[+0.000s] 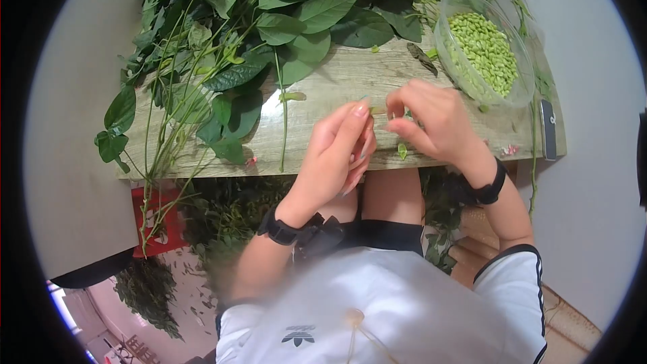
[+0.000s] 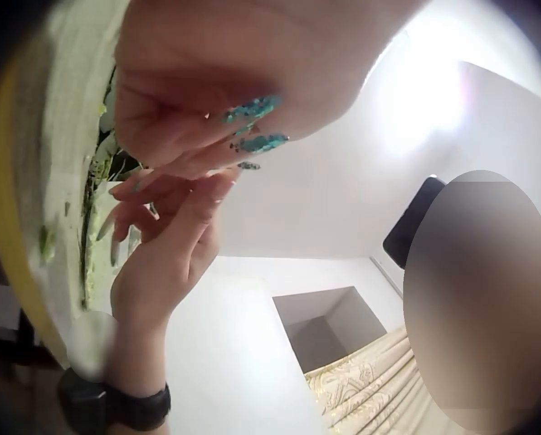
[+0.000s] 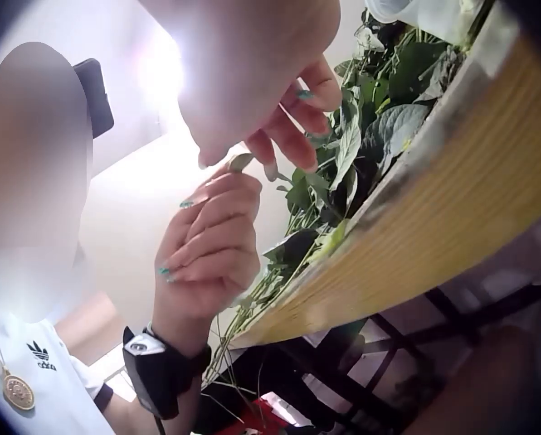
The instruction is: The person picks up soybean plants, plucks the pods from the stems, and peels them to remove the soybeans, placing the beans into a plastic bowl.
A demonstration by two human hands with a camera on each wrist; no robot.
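Note:
In the head view my left hand [image 1: 340,145] pinches a small green bean pod [image 1: 377,110] between thumb and forefinger, over the table's near edge. One end of the pod [image 3: 241,162] sticks up from these fingertips in the right wrist view. Just to the right is my right hand [image 1: 435,121], its fingers loosely bent and thumb apart, with nothing visible between them. Its fingertips are close to the pod's free end. Shelled green beans [image 1: 482,50] fill much of a clear plastic bowl [image 1: 528,87] beyond my right hand. An opened piece of pod [image 1: 402,151] lies below the hands.
Leafy bean stalks [image 1: 303,20] heap across the back and left of the wooden table [image 1: 323,74]. Another pod [image 1: 292,96] lies left of my hands. A phone [image 1: 548,130] is at the right edge. Below the table is a red plastic piece [image 1: 168,229] among more stalks.

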